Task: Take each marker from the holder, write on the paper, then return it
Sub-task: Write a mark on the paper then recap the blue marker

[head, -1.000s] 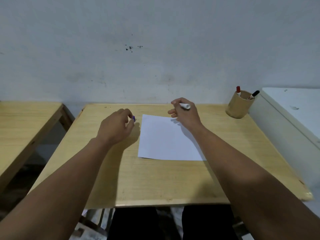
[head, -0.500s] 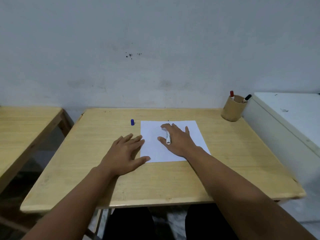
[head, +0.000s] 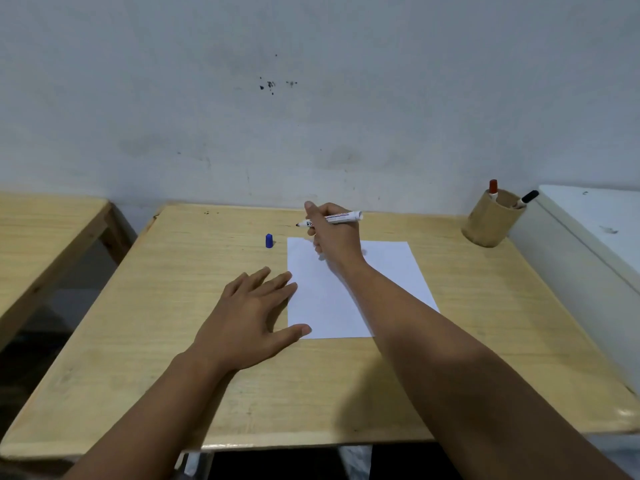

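Note:
A blank white sheet of paper point(head: 360, 292) lies in the middle of the wooden table point(head: 173, 306). My right hand point(head: 332, 233) is above the paper's far left corner, shut on an uncapped white marker point(head: 337, 218) whose tip points left. Its blue cap point(head: 269, 240) stands upright on the table just left of the paper. My left hand point(head: 249, 317) lies flat with fingers spread, thumb and fingertips touching the paper's left edge. A tan holder point(head: 491, 223) at the far right corner holds a red-capped marker point(head: 493, 189) and a black-capped marker point(head: 526, 198).
A second wooden table point(head: 45, 233) stands to the left across a gap. A white cabinet or appliance point(head: 595, 244) sits against the table's right side. A pale wall runs right behind the table.
My right hand has lifted off the paper and moved to its far left corner, raising the marker with the tip pointing left. The left hand stays flat by the paper; the cap stands where it was.

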